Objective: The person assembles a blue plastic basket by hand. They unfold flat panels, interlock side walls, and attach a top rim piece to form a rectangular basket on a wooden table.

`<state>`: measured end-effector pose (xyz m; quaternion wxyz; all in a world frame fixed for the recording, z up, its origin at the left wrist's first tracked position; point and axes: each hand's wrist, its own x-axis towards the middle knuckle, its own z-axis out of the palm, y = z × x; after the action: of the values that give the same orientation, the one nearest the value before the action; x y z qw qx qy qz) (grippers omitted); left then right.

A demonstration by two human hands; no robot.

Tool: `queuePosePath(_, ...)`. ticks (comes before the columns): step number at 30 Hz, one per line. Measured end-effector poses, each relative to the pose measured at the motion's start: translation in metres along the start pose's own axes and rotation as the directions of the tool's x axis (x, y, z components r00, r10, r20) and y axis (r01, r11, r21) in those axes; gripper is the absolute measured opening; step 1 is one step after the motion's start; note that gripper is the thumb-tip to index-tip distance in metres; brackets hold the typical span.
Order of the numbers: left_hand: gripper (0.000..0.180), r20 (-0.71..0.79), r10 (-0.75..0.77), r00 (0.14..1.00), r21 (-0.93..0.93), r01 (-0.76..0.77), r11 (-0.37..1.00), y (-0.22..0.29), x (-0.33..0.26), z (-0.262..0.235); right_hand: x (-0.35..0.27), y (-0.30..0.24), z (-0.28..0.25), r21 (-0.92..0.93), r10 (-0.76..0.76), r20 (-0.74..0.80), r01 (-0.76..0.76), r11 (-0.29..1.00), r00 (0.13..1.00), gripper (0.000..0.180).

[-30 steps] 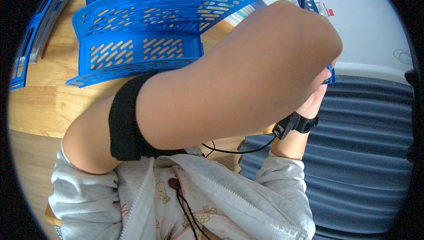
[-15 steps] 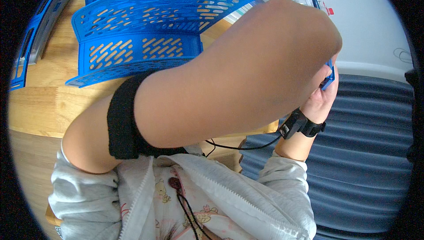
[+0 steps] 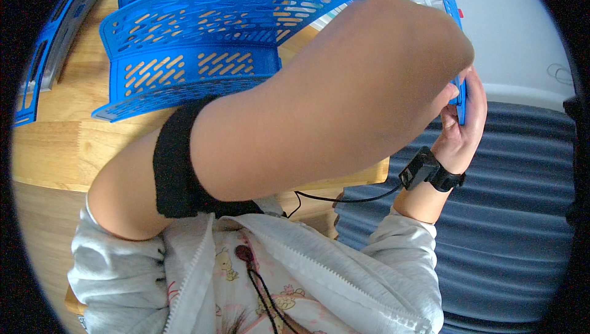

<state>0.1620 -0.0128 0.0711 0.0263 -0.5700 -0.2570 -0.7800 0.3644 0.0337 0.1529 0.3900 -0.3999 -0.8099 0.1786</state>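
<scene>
My left hand (image 3: pixel 375 82) fills the middle of the view, very near the camera, with its back toward me. Its fingers bend out of sight at the far right, beside a thin blue plastic panel (image 3: pixel 450 2) seen almost edge-on. Beyond it, my right hand (image 3: pixel 458 140) grips the lower end of this panel, thumb on one side and fingers on the other. Whether the left fingers touch the panel is hidden. Left of my hands, a blue slotted plastic file rack (image 3: pixel 190 23) with upright dividers stands on a wooden table (image 3: pixel 55 149).
Another blue slotted frame (image 3: pixel 37 82) is at the far left beside a grey metal edge (image 3: pixel 67 32). A dark blue ribbed surface (image 3: pixel 522 211) lies to the right, below a white surface (image 3: pixel 516 39). A black cable (image 3: pixel 344 199) runs from the right wrist device (image 3: pixel 421 168).
My right hand has shifted slightly right, and its fingers have straightened along the panel. More of the panel's edge now shows past my left hand, which has barely moved.
</scene>
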Motion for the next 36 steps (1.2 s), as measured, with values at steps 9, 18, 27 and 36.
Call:
queuePosePath(9, 0.010, 0.037, -0.060, 0.998, -0.038, 0.061, 0.997, 0.001, 0.006, -0.006, 0.002, 0.002, -0.016, -0.087, -0.132, 0.033, 0.135, 0.987, 0.991, 0.051)
queuePosePath(18, 0.009, 0.273, -0.273, 0.923, 0.076, 0.262, 0.962, 0.015, 0.017, -0.018, 0.003, -0.010, -0.018, 0.151, -0.032, 0.182, 0.004, 0.989, 0.983, 0.046)
queuePosePath(27, 0.014, 0.290, -0.278, 0.916, 0.055, 0.274, 0.960, 0.015, 0.013, -0.019, 0.022, -0.030, 0.000, 0.446, 0.378, 0.207, -0.431, 0.785, 0.903, 0.033)
queuePosePath(36, 0.013, 0.299, -0.290, 0.909, 0.110, 0.270, 0.957, 0.019, 0.013, -0.020, 0.015, -0.032, 0.010, 0.468, 0.344, 0.155, -0.376, 0.800, 0.926, 0.034)
